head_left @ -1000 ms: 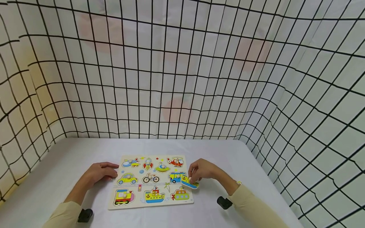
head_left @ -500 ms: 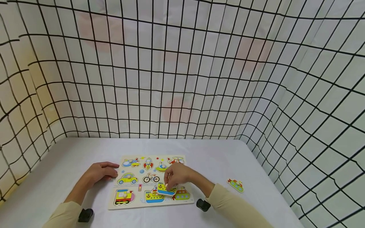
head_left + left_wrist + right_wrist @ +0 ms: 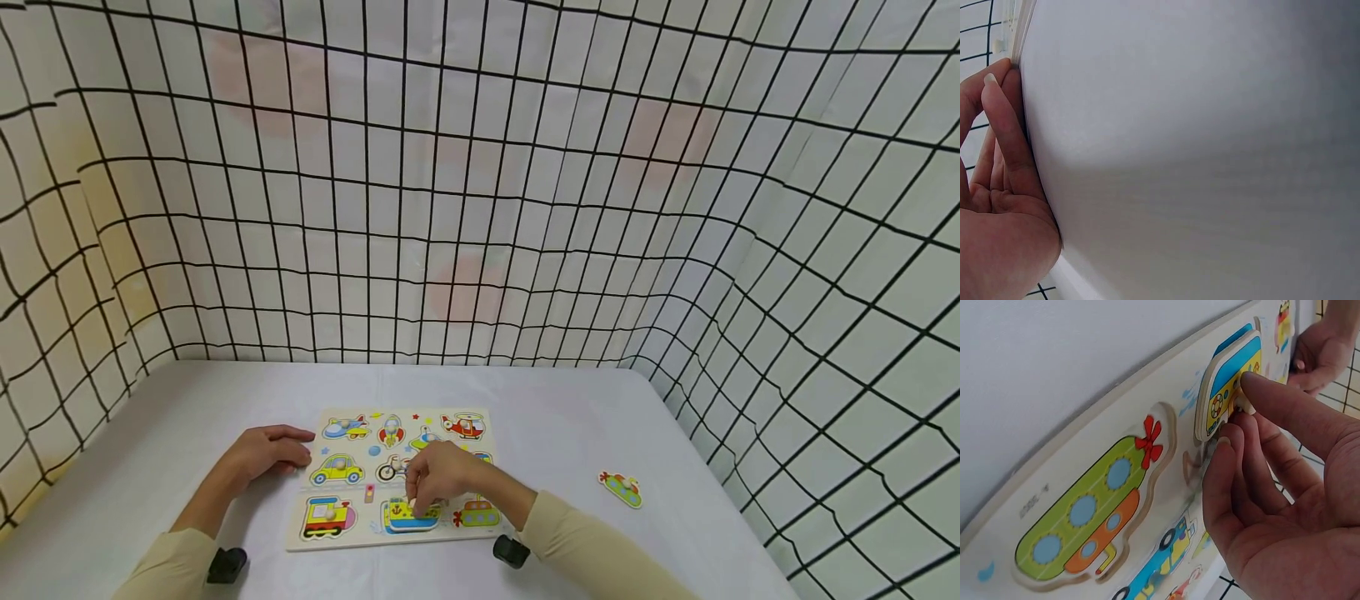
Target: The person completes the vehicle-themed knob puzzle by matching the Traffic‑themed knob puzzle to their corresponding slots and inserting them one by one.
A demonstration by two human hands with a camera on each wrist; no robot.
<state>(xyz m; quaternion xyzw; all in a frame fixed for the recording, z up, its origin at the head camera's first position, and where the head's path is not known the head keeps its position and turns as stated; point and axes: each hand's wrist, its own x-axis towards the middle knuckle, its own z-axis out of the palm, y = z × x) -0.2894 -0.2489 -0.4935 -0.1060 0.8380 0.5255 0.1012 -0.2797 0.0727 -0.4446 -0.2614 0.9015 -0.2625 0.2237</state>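
My right hand [image 3: 442, 477] pinches the small knob [image 3: 1244, 403] of a yellow and blue ship puzzle piece [image 3: 1230, 381] between thumb and fingers. In the right wrist view the piece overlaps its printed ship recess, tilted slightly off the wooden puzzle board [image 3: 363, 535]. The hand hides part of the bicycle and the bus in the head view. My left hand [image 3: 262, 452] rests on the table at the board's left edge, fingers loosely extended, fingertips right at the edge.
A green submarine piece [image 3: 621, 489] lies on the white table [image 3: 555, 417] to the right; its printed recess [image 3: 1082, 512] shows beside the ship's. Train [image 3: 327, 517], car [image 3: 337, 469] and helicopter [image 3: 462, 426] pieces sit in the board. Black grid netting stands behind the table.
My right hand has carried the ship piece leftward from the board's right edge to over the ship recess, uncovering the submarine piece on the table. The left hand has stayed still.
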